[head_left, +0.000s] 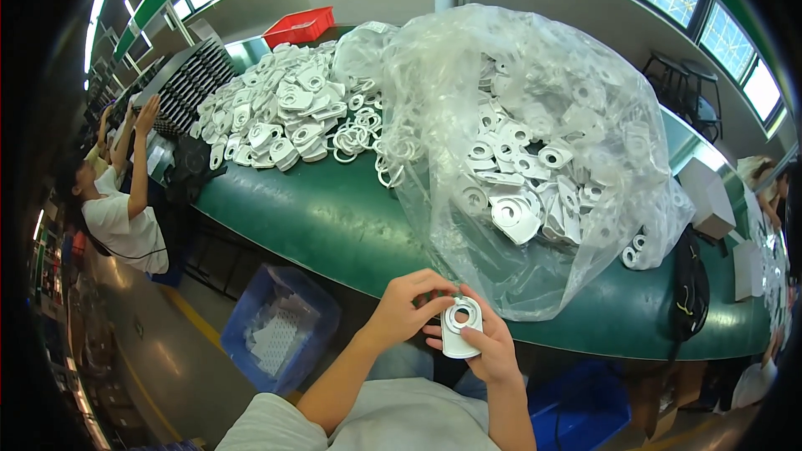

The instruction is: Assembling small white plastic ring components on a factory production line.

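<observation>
In front of my body, below the table's near edge, I hold a white plastic part (461, 336) with a round hole and a raised ring near its top. My right hand (494, 342) wraps round its right side, thumb across the front face. Bent over the top left corner, the fingers of my left hand (409, 305) pinch at the rim by the ring. Whether a separate small piece sits between those fingertips is hidden. Similar white parts (514, 215) lie in a big clear plastic bag (434, 192) just beyond my hands.
A heap of white parts (288, 104) and loose white rings (357, 135) covers the far left of the green table (309, 209). A red bin (299, 27) and stacked black trays (188, 83) stand behind. Blue bins (322, 317) flank me below. A co-worker (125, 209) stands at left.
</observation>
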The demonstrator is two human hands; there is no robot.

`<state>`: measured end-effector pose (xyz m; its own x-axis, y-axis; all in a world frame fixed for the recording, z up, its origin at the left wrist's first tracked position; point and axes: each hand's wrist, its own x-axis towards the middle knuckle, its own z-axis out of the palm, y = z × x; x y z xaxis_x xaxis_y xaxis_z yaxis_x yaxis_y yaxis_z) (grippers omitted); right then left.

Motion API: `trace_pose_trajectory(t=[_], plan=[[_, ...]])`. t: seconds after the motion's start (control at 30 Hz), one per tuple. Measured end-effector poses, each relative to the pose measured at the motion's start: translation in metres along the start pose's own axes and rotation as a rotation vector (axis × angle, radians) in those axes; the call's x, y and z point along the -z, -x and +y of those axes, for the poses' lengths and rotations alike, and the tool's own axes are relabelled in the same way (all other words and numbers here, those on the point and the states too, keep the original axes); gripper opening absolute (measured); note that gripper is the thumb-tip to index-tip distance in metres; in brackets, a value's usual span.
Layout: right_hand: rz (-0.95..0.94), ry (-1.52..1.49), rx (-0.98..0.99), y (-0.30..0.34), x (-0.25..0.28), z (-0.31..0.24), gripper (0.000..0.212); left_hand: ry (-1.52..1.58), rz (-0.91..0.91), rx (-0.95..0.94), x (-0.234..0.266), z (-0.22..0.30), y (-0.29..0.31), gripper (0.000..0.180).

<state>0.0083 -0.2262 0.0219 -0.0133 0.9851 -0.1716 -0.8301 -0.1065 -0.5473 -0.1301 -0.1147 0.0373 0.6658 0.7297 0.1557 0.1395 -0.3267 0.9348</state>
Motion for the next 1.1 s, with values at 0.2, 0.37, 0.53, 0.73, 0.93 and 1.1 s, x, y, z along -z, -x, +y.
trace_pose_trajectory(t=[0.2,0.37,0.53,0.73,0.93,1.1], plan=[[0.013,0.125,0.054,-0.002,0.013,0.005,0.070,0.199,-0.036,0.141,-0.005,-0.009,0.026,0.025],[0.028,0.375,0.113,-0.008,0.018,0.008,0.067,0.479,0.130,0.192,-0.019,-0.013,0.028,0.024],[0.109,0.503,0.123,-0.011,0.042,0.010,0.054,0.553,0.155,0.152,-0.032,-0.022,0.009,0.024],[0.125,0.300,0.148,-0.039,0.037,-0.030,0.036,0.496,0.025,0.180,-0.042,-0.035,-0.052,0.029],[0.125,0.366,0.190,-0.055,0.052,-0.043,0.041,0.483,0.001,0.053,-0.052,-0.056,-0.073,0.031],[0.091,0.405,0.207,-0.055,0.050,-0.042,0.040,0.599,0.029,0.084,-0.050,-0.054,-0.072,0.025]])
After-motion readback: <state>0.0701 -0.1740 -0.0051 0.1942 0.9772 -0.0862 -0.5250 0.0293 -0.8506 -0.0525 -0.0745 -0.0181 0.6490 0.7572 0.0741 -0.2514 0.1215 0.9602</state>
